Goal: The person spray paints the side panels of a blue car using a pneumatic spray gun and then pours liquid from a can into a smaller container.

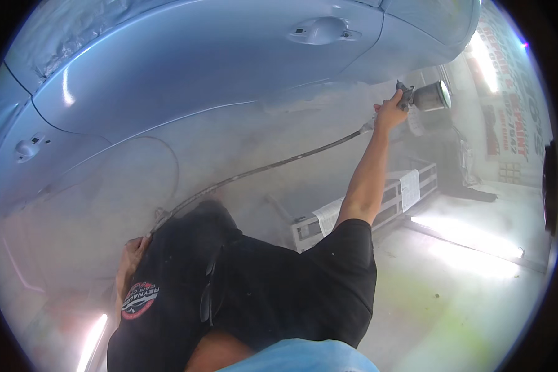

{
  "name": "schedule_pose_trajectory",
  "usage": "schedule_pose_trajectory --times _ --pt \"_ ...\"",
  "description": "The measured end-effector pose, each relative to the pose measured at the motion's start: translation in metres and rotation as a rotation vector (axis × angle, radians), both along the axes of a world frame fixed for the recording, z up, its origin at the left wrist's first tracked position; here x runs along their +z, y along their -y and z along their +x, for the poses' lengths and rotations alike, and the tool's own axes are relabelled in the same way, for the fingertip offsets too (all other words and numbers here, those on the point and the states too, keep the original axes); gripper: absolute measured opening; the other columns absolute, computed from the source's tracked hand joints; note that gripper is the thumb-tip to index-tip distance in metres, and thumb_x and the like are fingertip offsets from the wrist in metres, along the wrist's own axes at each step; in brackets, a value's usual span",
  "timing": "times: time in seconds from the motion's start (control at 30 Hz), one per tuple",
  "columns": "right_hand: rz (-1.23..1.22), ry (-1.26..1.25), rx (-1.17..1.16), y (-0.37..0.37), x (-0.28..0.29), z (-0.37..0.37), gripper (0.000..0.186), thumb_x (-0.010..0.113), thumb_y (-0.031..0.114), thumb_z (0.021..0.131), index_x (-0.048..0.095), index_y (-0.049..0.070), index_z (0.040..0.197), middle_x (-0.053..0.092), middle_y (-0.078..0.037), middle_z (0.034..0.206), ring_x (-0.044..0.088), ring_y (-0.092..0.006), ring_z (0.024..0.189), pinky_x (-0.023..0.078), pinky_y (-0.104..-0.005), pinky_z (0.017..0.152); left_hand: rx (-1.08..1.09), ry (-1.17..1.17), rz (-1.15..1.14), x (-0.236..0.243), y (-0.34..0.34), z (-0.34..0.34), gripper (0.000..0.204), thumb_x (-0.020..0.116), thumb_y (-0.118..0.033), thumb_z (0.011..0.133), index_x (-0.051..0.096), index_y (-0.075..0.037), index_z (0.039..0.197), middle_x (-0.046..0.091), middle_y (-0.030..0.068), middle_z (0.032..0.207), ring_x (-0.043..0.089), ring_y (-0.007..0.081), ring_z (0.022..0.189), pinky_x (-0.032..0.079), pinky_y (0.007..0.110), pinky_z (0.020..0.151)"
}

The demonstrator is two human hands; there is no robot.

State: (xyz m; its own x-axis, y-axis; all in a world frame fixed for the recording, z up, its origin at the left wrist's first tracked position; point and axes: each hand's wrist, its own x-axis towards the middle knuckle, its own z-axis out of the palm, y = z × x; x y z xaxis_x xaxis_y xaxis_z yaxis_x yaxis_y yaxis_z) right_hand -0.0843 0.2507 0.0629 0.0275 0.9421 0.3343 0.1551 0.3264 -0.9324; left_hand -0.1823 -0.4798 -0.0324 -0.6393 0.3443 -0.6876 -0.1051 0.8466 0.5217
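My right hand (392, 111) is closed round a spray gun (406, 94) with a metal cup (431, 96), held out at the right beside the lower edge of a light blue car body (211, 56). A dark, paint-speckled air hose (266, 166) runs from the gun's handle down to the lower left, where my left hand (135, 250) grips it near my dark-clothed body. The car panel carries door handles (322, 31) and crinkled masking plastic along its upper left edge.
A metal frame stand (304, 237) with paper sheets draped over it stands behind my right arm. The hazy, paint-dusted floor (452, 310) stretches below. Bright tube lights (468, 237), a pale wall with lettering (496, 124) and dark draped material (459, 161) are at the right.
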Motion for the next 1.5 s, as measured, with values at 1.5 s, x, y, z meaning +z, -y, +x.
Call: schedule_pose_trajectory --times 1.5 --pt "-0.461 0.057 0.945 0.560 -0.182 -0.209 0.045 0.072 0.046 0.090 0.061 0.002 0.091 0.061 -0.001 0.070 0.058 -0.0111 0.059 0.045 -0.0275 0.053 0.182 0.039 -0.115 -0.133 0.236 0.012 0.075 0.043 -0.064 0.097 0.067 0.004 0.074 0.062 0.0189 0.064 0.064 0.0295 0.066 0.048 0.043 0.066"
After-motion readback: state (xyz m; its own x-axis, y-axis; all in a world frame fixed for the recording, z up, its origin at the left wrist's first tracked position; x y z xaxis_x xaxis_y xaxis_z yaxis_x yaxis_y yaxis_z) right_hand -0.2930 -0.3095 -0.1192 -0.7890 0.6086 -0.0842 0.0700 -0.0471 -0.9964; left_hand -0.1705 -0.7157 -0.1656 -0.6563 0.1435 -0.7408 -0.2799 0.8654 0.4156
